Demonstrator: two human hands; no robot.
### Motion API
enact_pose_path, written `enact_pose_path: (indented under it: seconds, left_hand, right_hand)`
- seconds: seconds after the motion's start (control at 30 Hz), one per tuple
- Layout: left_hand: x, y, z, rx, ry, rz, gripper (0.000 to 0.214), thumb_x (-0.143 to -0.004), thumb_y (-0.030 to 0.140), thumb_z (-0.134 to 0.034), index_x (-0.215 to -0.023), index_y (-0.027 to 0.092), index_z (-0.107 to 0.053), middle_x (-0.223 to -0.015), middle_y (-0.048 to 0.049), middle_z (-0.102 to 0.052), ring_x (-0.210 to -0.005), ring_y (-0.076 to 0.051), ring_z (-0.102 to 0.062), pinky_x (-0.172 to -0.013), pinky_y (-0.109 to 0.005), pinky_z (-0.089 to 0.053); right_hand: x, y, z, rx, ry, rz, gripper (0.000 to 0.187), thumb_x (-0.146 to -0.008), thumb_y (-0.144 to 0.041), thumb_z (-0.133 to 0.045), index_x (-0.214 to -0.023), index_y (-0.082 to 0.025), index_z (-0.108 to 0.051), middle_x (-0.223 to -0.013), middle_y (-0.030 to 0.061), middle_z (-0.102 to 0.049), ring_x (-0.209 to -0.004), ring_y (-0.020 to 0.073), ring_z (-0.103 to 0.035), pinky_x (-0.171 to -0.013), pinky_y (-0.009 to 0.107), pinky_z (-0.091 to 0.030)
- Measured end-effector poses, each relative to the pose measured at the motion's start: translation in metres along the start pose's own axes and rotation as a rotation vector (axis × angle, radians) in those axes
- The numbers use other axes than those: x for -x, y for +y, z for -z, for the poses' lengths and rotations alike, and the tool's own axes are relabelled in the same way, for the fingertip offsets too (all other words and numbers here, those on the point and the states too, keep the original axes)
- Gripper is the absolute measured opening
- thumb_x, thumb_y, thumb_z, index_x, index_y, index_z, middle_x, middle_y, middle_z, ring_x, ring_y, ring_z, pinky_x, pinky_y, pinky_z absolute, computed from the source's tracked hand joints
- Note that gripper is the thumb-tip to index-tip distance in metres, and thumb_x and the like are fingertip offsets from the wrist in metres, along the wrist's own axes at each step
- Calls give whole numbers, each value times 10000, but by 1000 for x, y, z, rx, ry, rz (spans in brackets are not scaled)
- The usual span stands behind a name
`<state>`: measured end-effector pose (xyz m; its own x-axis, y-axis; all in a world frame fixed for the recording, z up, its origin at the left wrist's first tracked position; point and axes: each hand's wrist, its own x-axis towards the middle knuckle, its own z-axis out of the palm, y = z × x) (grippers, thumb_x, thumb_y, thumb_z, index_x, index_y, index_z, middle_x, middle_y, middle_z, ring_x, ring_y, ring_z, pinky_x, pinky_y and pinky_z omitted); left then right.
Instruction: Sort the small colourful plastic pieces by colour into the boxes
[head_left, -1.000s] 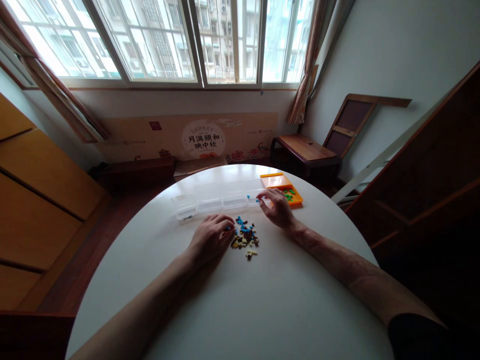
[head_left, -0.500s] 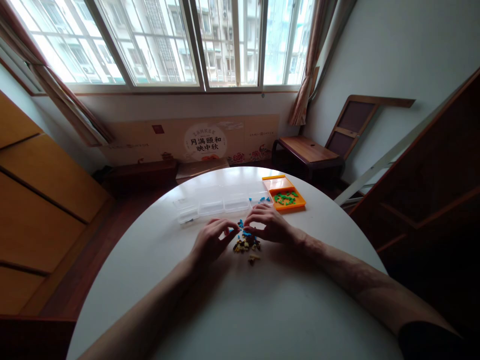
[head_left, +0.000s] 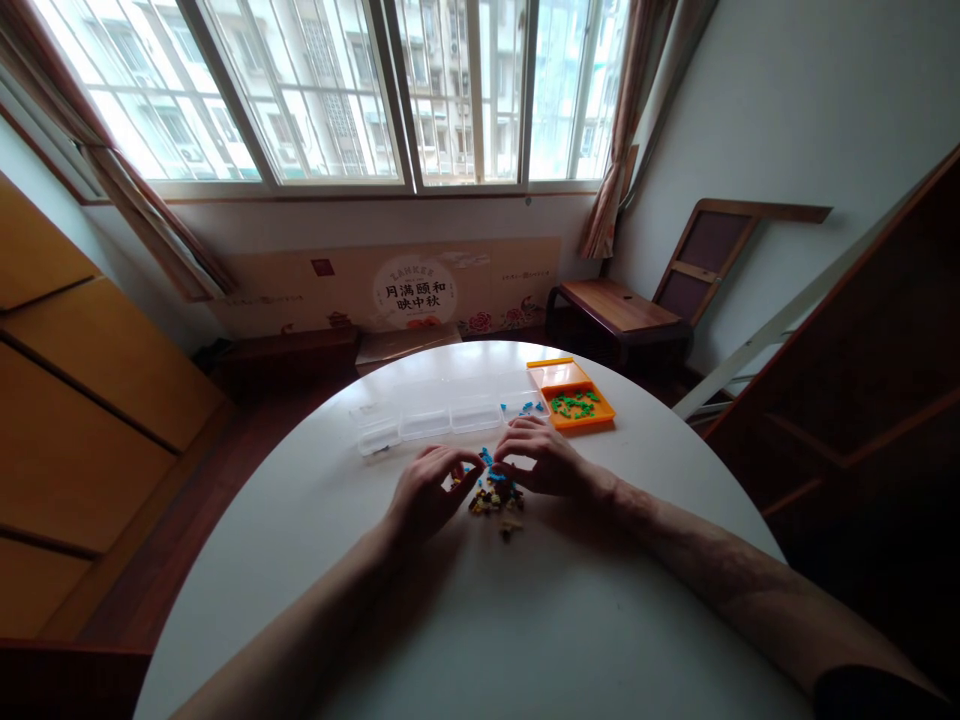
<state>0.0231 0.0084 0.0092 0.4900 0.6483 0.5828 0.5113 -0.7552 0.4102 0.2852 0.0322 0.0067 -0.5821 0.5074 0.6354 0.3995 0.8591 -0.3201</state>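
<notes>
A small heap of tiny building pieces (head_left: 495,495), blue, brown and yellow, lies on the round white table (head_left: 465,610). My left hand (head_left: 429,494) rests at the heap's left edge, fingers curled with thumb and forefinger pinched over the pieces. My right hand (head_left: 541,460) lies at the heap's right edge, fingers bent down onto the blue pieces. What either pinch holds is too small to make out. Behind the heap stand a row of clear plastic boxes (head_left: 442,415), the rightmost holding a few blue pieces, and an orange tray (head_left: 574,395) with green pieces.
A low wooden bench (head_left: 615,310) and a leaning wooden frame (head_left: 720,250) stand beyond the table on the right. A printed cardboard panel (head_left: 412,285) runs under the windows. Wooden cabinets stand to the left, dark shelving to the right.
My right hand has drawn back from the clear box by the orange tray to the heap. Both hands now meet over the pieces. The camera has tilted slightly.
</notes>
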Motion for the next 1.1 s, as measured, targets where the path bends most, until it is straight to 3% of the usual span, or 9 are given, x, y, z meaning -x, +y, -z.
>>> enact_pose_path:
  seconds: [0.17,0.3,0.53,1.1]
  left_hand:
    - [-1,0,2,-18,-63,20,97,-982,223,-711,-1051,263,-765,-1060,-34,-791,-889,-200,-741,-891,-367,-565]
    - [-1,-1,4,-8,-123,-12,146,-978,247,-727,-1094,292,-802,-1094,-37,-790,-997,-227,-759,-952,-402,-552]
    - [-3,0,4,-28,-160,-31,121,-1019,262,-721,-989,293,-833,-1034,-35,-789,-948,-209,-758,-925,-380,-568]
    - [-4,0,7,45,-175,20,97,-995,254,-735,-938,271,-812,-949,-24,-794,-888,-208,-739,-926,-381,-537]
  right_hand:
    - [6,22,2,158,318,-260,177,-1056,-341,-699,-905,-258,-736,-914,38,-783,-925,255,-693,-960,431,-517]
    - [12,39,5,290,406,-450,146,-1040,-344,-694,-945,-247,-747,-969,62,-792,-955,291,-685,-971,462,-493]
    - [12,37,1,302,339,-437,58,-997,-275,-699,-952,-246,-721,-966,47,-775,-939,280,-659,-987,461,-481]
    - [10,29,1,245,243,-348,97,-987,-217,-687,-894,-244,-698,-967,53,-742,-986,273,-643,-1001,446,-496]
